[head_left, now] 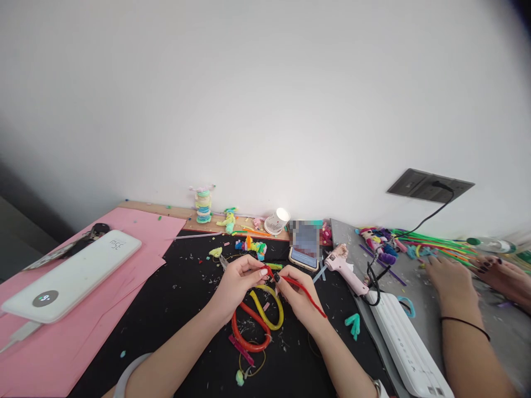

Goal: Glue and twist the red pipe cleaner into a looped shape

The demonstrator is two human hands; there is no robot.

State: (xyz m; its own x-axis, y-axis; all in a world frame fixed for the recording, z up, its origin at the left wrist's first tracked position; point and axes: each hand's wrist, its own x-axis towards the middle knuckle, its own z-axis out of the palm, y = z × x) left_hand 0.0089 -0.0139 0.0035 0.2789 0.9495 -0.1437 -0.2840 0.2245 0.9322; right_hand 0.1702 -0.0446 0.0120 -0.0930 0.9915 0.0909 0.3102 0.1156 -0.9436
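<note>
Both my hands meet over the black mat point(186, 309). My left hand point(244, 276) pinches one end of a red pipe cleaner point(305, 290). Close beside it, my right hand point(292, 287) grips the same pipe cleaner, whose free length trails down to the right over the hand. On the mat below lie a red tube loop point(249, 347) and a yellow tube loop point(281, 318), partly overlapping. A magenta strip point(241, 349) touches the red loop's lower left. Pliers point(223, 262) show partly behind my left hand.
Pink sheets point(136, 243) and a white power bank point(78, 271) lie left. Behind my hands stand a phone point(305, 246) and paper cup point(277, 221). Right are a glue gun point(346, 271), a white power strip point(406, 342) and a co-worker's hands point(450, 279) near pipe cleaners point(435, 246).
</note>
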